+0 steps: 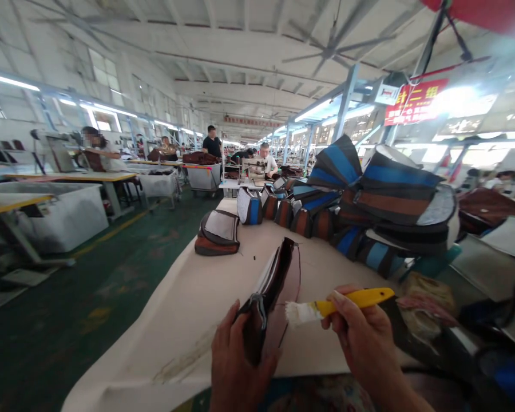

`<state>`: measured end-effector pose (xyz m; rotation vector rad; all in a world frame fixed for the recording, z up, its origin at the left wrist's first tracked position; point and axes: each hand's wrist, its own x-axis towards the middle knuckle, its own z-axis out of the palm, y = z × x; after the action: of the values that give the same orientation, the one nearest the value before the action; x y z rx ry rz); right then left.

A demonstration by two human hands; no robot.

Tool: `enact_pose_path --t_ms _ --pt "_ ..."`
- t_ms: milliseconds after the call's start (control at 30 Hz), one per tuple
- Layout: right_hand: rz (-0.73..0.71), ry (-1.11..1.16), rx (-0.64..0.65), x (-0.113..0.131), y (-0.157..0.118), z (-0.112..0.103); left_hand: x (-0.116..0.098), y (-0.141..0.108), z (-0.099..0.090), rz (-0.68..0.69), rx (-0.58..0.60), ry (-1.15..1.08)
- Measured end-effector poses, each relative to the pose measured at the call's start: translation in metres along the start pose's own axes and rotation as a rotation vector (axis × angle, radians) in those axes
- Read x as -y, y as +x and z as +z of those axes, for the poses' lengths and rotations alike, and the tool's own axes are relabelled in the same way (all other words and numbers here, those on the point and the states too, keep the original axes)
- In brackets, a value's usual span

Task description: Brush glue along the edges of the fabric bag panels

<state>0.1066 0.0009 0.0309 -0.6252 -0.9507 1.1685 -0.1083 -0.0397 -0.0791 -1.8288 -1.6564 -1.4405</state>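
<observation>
The long tabletop [184,326] is carrying a cream cloth cover with some dark stains near its front edge. One grey and brown bag [217,233] is lying alone on the left side, a blue and grey bag [249,206] is standing further along, and many striped blue and brown bags [395,194] are leaning together in a high pile on the right side.
</observation>
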Motion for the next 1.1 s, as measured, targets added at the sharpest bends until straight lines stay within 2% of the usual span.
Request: enact_pose_path --t_ms 67,100,233,367,467,567,633,733,833,900,967,1033,1100 --pt "0.009 -0.002 0.017 0.002 0.001 0.001 -0.006 0.012 0.01 -0.037 -0.072 -0.028" --pt "0.008 -0.005 0.023 0.004 0.002 0.002 -0.009 0.021 0.012 -0.048 -0.067 -0.095" --pt "-0.021 -0.019 0.072 0.021 0.009 0.006 -0.023 0.059 0.002 -0.116 0.109 -0.459" --pt "-0.03 -0.09 0.191 0.028 0.019 0.022 -0.039 0.078 -0.012 -0.147 0.207 -0.593" --pt "-0.091 -0.253 0.216 0.028 0.032 0.037 -0.046 0.079 -0.016 -0.141 0.23 -0.644" --pt "-0.192 -0.369 0.129 0.032 0.044 0.043 -0.048 0.077 -0.018 -0.195 0.219 -0.649" --pt "-0.226 -0.329 0.087 0.036 0.047 0.044 -0.048 0.078 -0.021 -0.238 0.226 -0.645" --pt "-0.16 -0.253 0.166 0.035 0.043 0.045 -0.048 0.08 -0.023 -0.251 0.255 -0.661" --pt "-0.16 -0.341 0.211 0.029 0.042 0.049 -0.048 0.08 -0.023 -0.248 0.274 -0.66" --pt "-0.228 -0.355 0.134 0.028 0.045 0.05 -0.044 0.076 -0.022 -0.242 0.246 -0.608" --pt "-0.242 -0.235 0.06 0.029 0.046 0.046 -0.035 0.067 -0.021 -0.202 0.167 -0.516" --pt "-0.176 -0.077 0.004 0.029 0.042 0.037 -0.021 0.054 -0.018 -0.174 0.044 -0.461" --pt "-0.083 0.016 -0.047 0.025 0.034 0.022 -0.007 0.042 -0.014 -0.225 -0.014 -0.484"
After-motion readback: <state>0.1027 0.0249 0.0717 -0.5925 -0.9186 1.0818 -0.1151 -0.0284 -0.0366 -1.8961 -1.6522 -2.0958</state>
